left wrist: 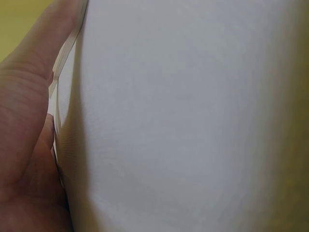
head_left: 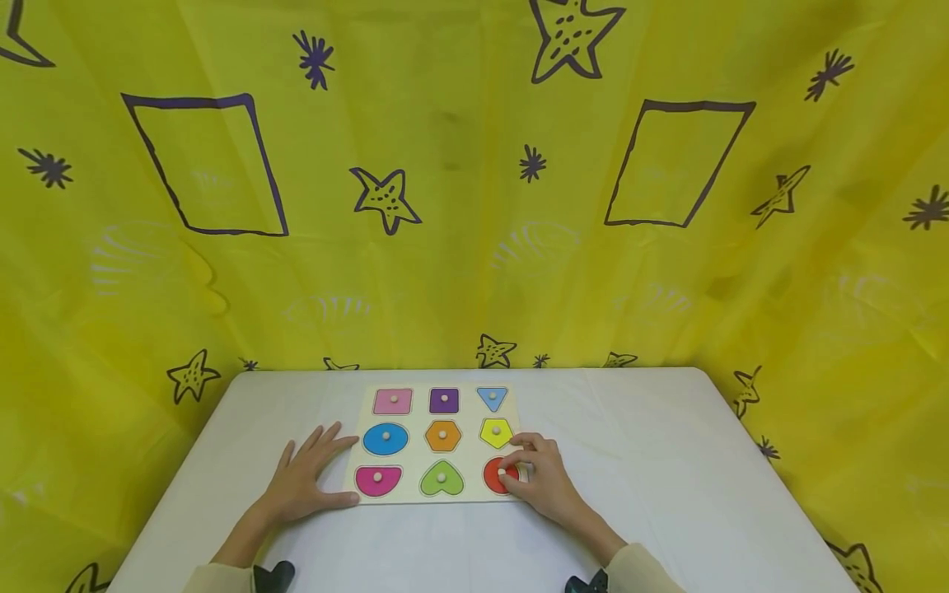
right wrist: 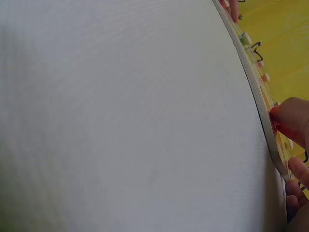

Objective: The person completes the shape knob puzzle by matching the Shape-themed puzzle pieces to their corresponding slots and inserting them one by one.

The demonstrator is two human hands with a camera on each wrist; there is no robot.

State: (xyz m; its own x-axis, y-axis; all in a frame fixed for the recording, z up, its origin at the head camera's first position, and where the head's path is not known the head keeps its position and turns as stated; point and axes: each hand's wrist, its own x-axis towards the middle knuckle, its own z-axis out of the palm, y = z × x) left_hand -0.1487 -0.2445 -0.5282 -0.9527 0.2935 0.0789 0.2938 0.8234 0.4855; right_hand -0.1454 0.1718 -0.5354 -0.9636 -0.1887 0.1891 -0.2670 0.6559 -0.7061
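Observation:
A cream puzzle board (head_left: 470,457) lies on the white table, holding three rows of colourful knobbed shapes. At its near right corner my right hand (head_left: 547,482) pinches the knob of the red round puzzle piece (head_left: 491,478) between thumb and forefinger, the piece appearing level within its outline. Against the board's left edge rests my left hand (head_left: 306,478), its fingers spread and its thumb at the near left corner. Closest to that hand are the magenta piece (head_left: 378,484) and the blue oval (head_left: 385,443). In the right wrist view, the right thumb (right wrist: 292,116) overlaps the board's edge.
Beside the red piece sits a green heart (head_left: 441,481), with a yellow pentagon (head_left: 496,436) behind it. The white tabletop (head_left: 630,461) extends around the board. A yellow curtain (head_left: 460,280) with drawn stars hangs behind the table's far edge.

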